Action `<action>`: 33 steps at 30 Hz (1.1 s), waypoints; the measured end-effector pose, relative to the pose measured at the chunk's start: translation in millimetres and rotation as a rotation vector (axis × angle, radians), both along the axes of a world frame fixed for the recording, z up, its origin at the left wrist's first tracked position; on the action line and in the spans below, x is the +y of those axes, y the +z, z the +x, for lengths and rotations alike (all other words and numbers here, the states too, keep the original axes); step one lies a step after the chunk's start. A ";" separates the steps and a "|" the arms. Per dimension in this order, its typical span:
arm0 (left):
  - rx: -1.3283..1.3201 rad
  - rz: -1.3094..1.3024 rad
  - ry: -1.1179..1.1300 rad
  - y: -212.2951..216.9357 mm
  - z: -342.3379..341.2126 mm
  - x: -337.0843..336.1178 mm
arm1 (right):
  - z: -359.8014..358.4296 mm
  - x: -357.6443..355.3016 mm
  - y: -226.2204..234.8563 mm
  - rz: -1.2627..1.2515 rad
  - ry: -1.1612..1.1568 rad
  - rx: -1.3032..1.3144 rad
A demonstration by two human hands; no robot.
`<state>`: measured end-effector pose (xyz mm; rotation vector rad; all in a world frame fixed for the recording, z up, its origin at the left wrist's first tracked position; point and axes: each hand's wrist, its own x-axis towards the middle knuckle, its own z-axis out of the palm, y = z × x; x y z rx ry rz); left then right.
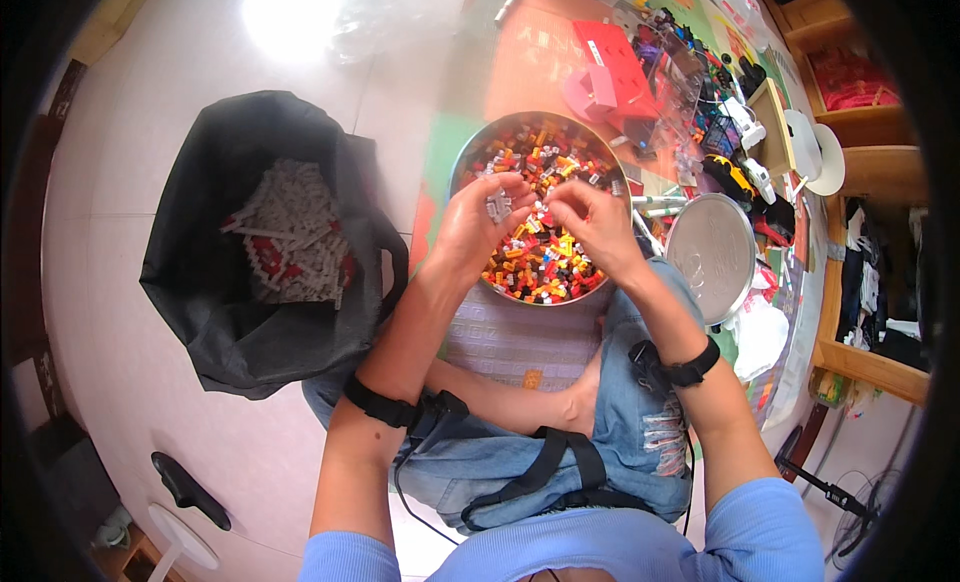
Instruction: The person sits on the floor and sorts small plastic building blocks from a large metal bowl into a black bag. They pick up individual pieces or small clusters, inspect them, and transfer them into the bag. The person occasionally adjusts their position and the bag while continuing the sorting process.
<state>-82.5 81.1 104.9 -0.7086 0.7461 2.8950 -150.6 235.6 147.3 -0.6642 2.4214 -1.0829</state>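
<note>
A round metal tin (541,303) full of small building-block pieces (545,267) in orange, yellow, red, black and white stands in front of me. My left hand (478,222) is over its left side, fingers curled round a few small white block pieces (498,206). Across from it, my right hand (598,227) hovers above the tin's right side. Its thumb and forefinger are pinched together, but whatever is between them is too small to make out. To the left, a black fabric bag (190,282) gapes and holds a heap of white pieces (290,227) with some red ones.
A round metal lid (712,257) lies right of the tin, by my knee. Beyond it are a red box (615,67), a pink piece (590,92) and a clutter of toys and parts. Wooden shelves (870,372) line the right side. Pale floor tiles (110,312) surround the bag.
</note>
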 end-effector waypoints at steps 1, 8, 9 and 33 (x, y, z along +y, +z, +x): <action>0.003 -0.014 0.017 0.2 -0.6 -1.1 | 3.6 4.0 -7.9 0.026 0.067 -0.034; -0.039 -0.042 0.011 -1.2 -0.1 -1.4 | 44.7 -4.6 -37.8 0.305 0.519 0.225; -0.048 -0.048 0.014 -0.2 0.0 -1.2 | 44.5 -5.0 -38.1 0.320 0.523 0.243; 0.088 -0.120 -0.155 2.1 2.7 3.1 | 7.3 -17.9 14.1 -0.207 0.020 0.198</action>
